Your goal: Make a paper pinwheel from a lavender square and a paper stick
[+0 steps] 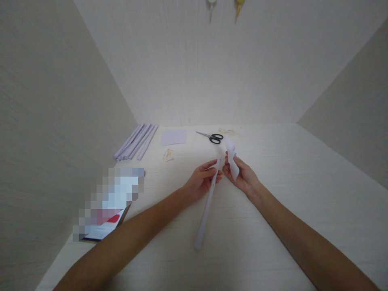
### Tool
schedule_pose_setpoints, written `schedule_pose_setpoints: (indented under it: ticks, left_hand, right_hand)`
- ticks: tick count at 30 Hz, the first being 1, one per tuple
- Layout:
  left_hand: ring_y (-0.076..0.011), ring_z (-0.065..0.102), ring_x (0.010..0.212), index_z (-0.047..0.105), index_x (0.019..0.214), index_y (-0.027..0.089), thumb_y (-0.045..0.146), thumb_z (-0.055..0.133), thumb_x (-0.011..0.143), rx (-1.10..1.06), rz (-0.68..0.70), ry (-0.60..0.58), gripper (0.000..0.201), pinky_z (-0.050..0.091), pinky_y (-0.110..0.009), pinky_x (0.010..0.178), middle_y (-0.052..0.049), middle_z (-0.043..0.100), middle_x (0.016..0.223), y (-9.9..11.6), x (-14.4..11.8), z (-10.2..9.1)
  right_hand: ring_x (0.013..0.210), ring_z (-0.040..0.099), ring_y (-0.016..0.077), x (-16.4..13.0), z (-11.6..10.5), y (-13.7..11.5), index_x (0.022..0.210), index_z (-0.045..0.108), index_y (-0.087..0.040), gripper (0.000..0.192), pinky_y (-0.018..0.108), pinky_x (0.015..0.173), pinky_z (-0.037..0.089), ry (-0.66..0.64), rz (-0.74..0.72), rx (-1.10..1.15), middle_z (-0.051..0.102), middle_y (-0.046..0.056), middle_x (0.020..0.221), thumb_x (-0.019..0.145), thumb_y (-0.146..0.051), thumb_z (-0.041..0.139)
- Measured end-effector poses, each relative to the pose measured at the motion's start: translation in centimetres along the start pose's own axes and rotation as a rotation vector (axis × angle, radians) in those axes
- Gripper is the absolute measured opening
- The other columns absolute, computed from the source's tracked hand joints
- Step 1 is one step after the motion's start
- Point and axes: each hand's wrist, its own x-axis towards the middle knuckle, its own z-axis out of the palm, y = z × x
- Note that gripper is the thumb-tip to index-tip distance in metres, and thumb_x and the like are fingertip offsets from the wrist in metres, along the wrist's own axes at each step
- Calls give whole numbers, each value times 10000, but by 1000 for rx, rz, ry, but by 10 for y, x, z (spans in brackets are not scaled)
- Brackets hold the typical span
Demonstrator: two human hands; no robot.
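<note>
My left hand [201,182] is closed around the upper part of a long, pale rolled paper tube [205,216], which slants down toward me. Close beside it on the right, my right hand [242,178] pinches a curled piece of white paper [233,163] that stands up from the fingers. The top end of the tube sits near the right fingertips; whether they touch is not clear. Just beyond the hands lie black-handled scissors [215,138], with their blades pointing left.
Several rolled paper tubes [136,141] lie bundled at the back left. Nearby are a pale paper sheet [173,137] and a small pile of thin, tan pieces [168,154]. More tan bits [227,131] lie behind the scissors. A partly blurred lit screen [106,230] rests at left. Walls enclose the table.
</note>
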Motion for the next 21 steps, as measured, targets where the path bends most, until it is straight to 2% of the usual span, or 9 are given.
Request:
schedule_pose_setpoints:
  ticks: [7,15,21]
  left_hand:
    - [-73,571,487,543,1001,100,9,479,723,7,-1,-2,300,457,-153,503,-38,627,605,1,-1,1]
    - [-76,569,486,526,1027,99,11,476,725,16,-17,35,318,457,-154,492,-36,622,597,2,-1,3]
    - [-77,575,507,545,1004,103,19,500,717,9,-11,-5,303,463,-158,509,-40,627,620,2,0,1]
  right_hand:
    - [469,529,52,0,1,0,716,550,-160,75,149,458,470,-12,-31,-42,594,-40,563,675,-136,608]
    - [520,558,46,0,1,-1,727,549,-160,71,128,488,474,39,-7,39,597,-28,572,764,-131,496]
    - [504,551,45,0,0,0,710,547,-170,46,120,487,478,-13,-21,-36,608,-32,603,706,-168,593]
